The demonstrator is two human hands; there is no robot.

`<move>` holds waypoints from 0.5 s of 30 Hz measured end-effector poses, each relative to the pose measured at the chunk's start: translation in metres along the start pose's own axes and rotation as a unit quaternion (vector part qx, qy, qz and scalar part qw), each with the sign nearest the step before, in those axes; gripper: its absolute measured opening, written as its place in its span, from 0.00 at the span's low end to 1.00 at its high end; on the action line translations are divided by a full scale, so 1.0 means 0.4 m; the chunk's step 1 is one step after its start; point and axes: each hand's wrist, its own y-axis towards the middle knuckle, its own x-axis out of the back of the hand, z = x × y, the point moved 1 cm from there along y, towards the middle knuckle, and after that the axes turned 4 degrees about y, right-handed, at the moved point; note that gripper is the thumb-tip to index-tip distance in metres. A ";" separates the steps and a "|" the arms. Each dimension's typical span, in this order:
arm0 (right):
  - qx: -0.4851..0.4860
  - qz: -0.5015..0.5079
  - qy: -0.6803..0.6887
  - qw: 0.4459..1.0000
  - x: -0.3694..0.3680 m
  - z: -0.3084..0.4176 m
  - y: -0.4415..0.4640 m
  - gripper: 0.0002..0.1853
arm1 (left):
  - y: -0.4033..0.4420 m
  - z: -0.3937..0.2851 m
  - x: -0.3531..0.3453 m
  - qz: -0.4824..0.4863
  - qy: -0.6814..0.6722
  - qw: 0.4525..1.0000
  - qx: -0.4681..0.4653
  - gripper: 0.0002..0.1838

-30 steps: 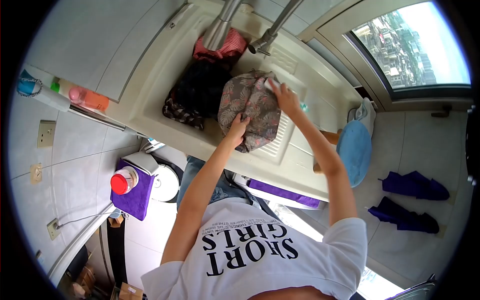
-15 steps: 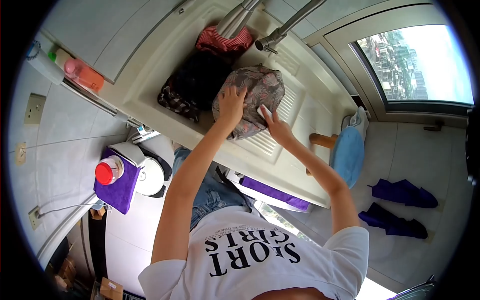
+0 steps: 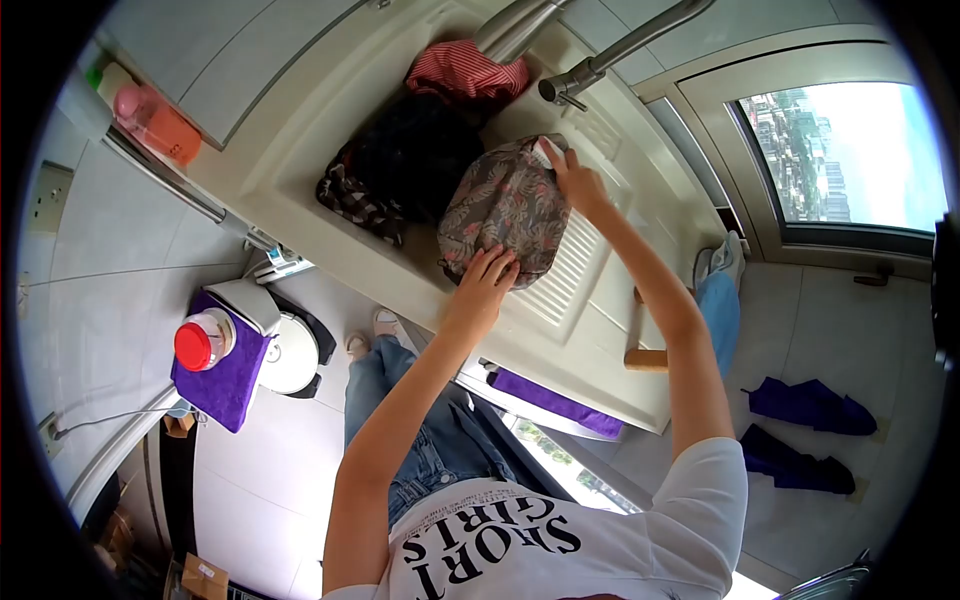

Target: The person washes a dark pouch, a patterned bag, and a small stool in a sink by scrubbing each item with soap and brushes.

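A brown leaf-patterned cloth item (image 3: pixel 508 205) sits bunched over the ribbed washboard part of the cream sink (image 3: pixel 610 340). My left hand (image 3: pixel 484 290) lies on its lower edge, fingers spread over the fabric. At its upper right, my right hand (image 3: pixel 575 182) has its fingers closed round a small white object (image 3: pixel 549 152), pressed against the cloth. Just left of the patterned cloth, dark clothes (image 3: pixel 410 155) lie in the basin, with a checkered piece (image 3: pixel 350 205) beneath them. A red striped cloth (image 3: pixel 465 75) is at the back of the basin.
Over the sink reach a metal faucet (image 3: pixel 585 75) and a wider metal spout (image 3: pixel 515 32). A blue stool (image 3: pixel 717 312) stands at the right. Purple cloths (image 3: pixel 810 405) are on the right. A red-lidded jar (image 3: pixel 204 340) stands on a purple cloth at left.
My right hand has moved up to the cloth's upper right with the white object. My left hand has slid down to the lower edge. The view has shifted.
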 end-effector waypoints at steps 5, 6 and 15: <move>0.166 0.023 -0.045 0.985 0.016 0.146 -0.129 0.33 | -0.008 -0.020 0.002 -0.027 -0.009 0.998 0.057 0.17; 0.167 0.099 0.011 0.981 0.019 0.142 -0.126 0.34 | -0.001 -0.013 0.005 -0.035 -0.007 0.998 0.057 0.17; 0.063 0.036 0.176 0.982 0.013 0.129 -0.141 0.26 | -0.014 -0.028 -0.002 -0.026 -0.023 0.994 0.103 0.18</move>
